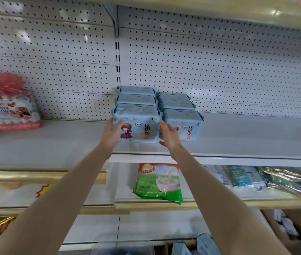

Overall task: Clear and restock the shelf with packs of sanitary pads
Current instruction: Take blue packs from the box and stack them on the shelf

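Two rows of light-blue sanitary pad packs stand on the white shelf [238, 140], running back toward the pegboard. The front pack of the left row [142, 126] has a cartoon girl printed on it. My left hand [112, 134] lies against that pack's left side with its fingers fairly straight. My right hand [169, 136] is at the pack's right side, in the gap beside the front pack of the right row [188, 126], fingers loosely extended. Further packs [136, 98] stand behind in the left row, and others [176, 103] in the right row.
A white and red snack bag [12, 111] stands at the shelf's left end. On the shelf below lie a green milk-powder bag [158, 181] and several blue and gold packets [267, 178]. More blue packs [203, 243] sit in containers at the bottom. Bare shelf lies right of the packs.
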`<state>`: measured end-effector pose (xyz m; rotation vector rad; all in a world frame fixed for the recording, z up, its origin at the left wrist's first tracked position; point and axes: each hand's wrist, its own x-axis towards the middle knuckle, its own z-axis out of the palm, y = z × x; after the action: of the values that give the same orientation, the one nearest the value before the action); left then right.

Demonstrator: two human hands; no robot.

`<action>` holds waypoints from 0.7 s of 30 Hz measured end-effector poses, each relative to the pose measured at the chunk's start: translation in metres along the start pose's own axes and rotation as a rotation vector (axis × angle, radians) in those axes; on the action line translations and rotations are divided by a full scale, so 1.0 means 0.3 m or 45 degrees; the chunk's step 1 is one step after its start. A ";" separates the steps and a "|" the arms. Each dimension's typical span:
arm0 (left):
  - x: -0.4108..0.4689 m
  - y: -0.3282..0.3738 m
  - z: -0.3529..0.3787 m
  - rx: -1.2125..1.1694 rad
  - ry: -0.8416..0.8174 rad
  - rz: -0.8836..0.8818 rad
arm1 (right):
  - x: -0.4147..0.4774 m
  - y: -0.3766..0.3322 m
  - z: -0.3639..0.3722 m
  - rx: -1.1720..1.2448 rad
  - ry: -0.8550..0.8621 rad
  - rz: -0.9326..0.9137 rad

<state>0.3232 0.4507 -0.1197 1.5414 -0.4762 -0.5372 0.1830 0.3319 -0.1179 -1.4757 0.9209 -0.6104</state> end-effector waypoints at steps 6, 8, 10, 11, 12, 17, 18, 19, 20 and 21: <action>-0.037 0.036 0.016 -0.011 0.118 0.071 | -0.026 -0.020 -0.047 0.026 0.073 -0.051; -0.056 0.060 0.036 0.004 0.093 0.095 | -0.046 -0.023 -0.074 0.051 0.094 -0.074; -0.081 0.077 0.078 0.057 0.058 0.105 | -0.063 -0.021 -0.116 0.106 0.101 -0.105; -0.095 0.082 0.101 0.087 0.036 0.114 | -0.073 -0.022 -0.135 0.123 0.102 -0.121; -0.114 0.090 0.132 0.102 0.011 0.131 | -0.085 -0.021 -0.162 0.130 0.111 -0.138; -0.237 0.109 0.344 0.155 -0.120 0.222 | -0.147 0.003 -0.354 0.130 0.194 -0.208; -0.260 0.109 0.389 0.160 -0.144 0.232 | -0.161 0.012 -0.402 0.129 0.197 -0.222; -0.286 0.105 0.439 0.154 -0.159 0.248 | -0.176 0.026 -0.454 0.119 0.200 -0.232; -0.310 0.097 0.484 0.153 -0.167 0.254 | -0.186 0.045 -0.504 0.121 0.204 -0.242; -0.359 0.076 0.564 0.151 -0.175 0.243 | -0.207 0.079 -0.590 0.110 0.221 -0.243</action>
<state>0.1361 0.3792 -0.0948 1.5571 -0.7646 -0.4752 0.0000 0.2849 -0.1091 -1.4593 0.8804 -0.9192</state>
